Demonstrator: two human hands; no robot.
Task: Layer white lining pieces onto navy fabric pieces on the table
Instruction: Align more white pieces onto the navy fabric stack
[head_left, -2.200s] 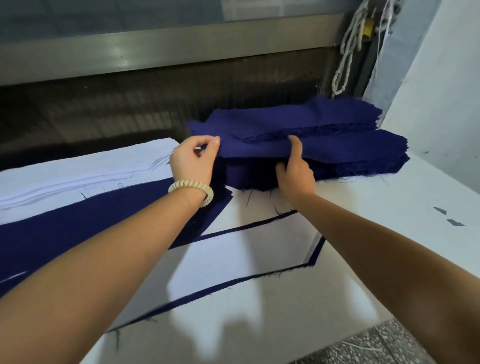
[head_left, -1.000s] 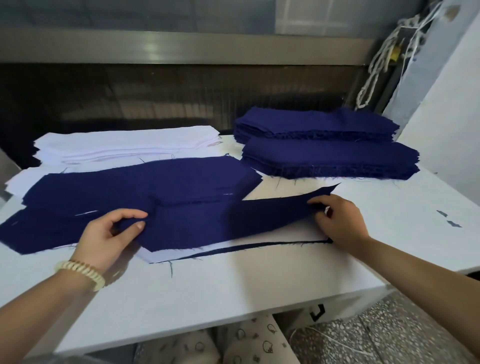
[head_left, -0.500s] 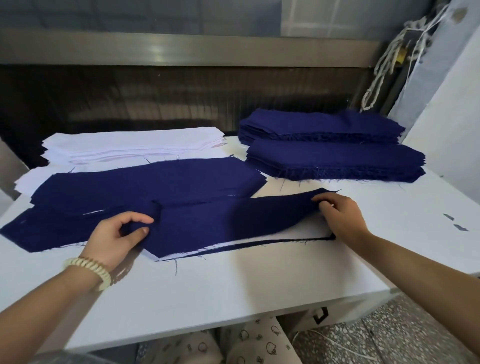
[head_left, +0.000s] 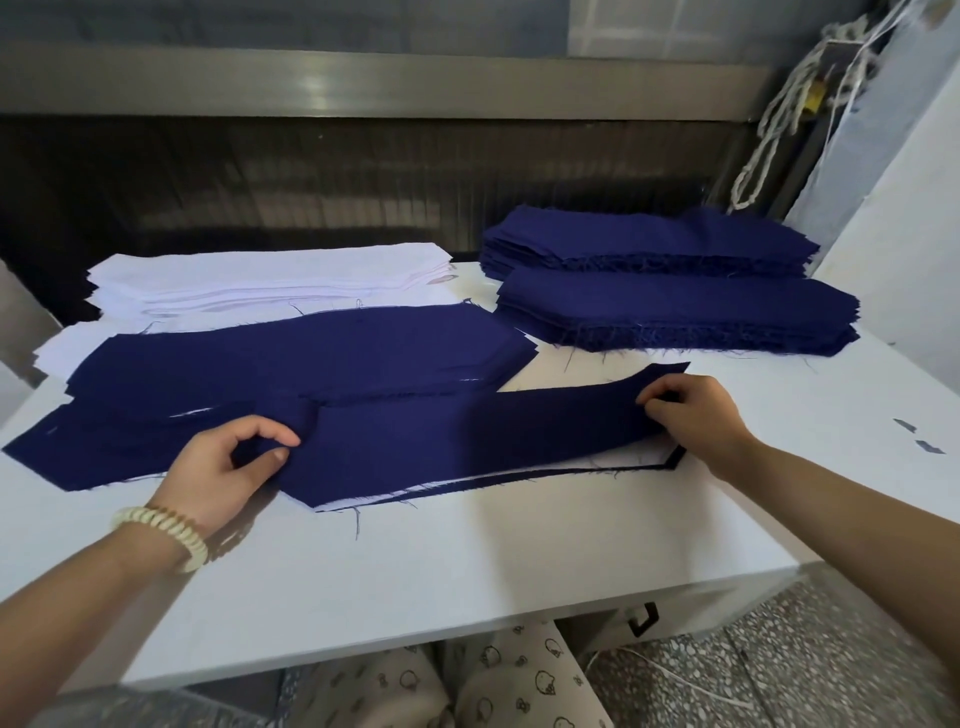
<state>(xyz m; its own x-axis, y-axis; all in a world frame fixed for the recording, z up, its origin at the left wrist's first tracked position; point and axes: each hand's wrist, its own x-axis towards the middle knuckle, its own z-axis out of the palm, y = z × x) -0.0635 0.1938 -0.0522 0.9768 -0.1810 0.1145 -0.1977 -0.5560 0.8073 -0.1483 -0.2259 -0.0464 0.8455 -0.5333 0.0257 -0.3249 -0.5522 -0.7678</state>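
1. Left hand (head_left: 223, 467): thumb and forefinger pinch a small ridge of the navy piece (head_left: 467, 436) at its left end. The other fingers are loosely curled.
2. Right hand (head_left: 696, 415): fingertips (head_left: 655, 397) curl over the right end of the same piece and grip its edge.
3. The navy piece spans between the 2 sets of fingers and lies low on the table (head_left: 467, 571). On the wrist side of it, a white lining edge (head_left: 363, 499) and a thin navy edge (head_left: 571, 470) peek out from beneath.
4. Beyond the left fingers are flat-spread navy pieces (head_left: 311, 353), with the white lining stack (head_left: 270, 280) behind them. Beyond the right fingers are the navy stacks (head_left: 675, 312), 2 of them.
5. Handling, as a judgement: light, limp woven cloth with fraying cut edges. It will sag and wrinkle if held at 1 point, and it grabs the cloth under it.
6. Best hold looks like both short ends, kept lightly taut and lowered straight down. Dragging it would likely shift the layers beneath.
7. The navy piece seems to be getting aligned, with its white lining not yet on top.
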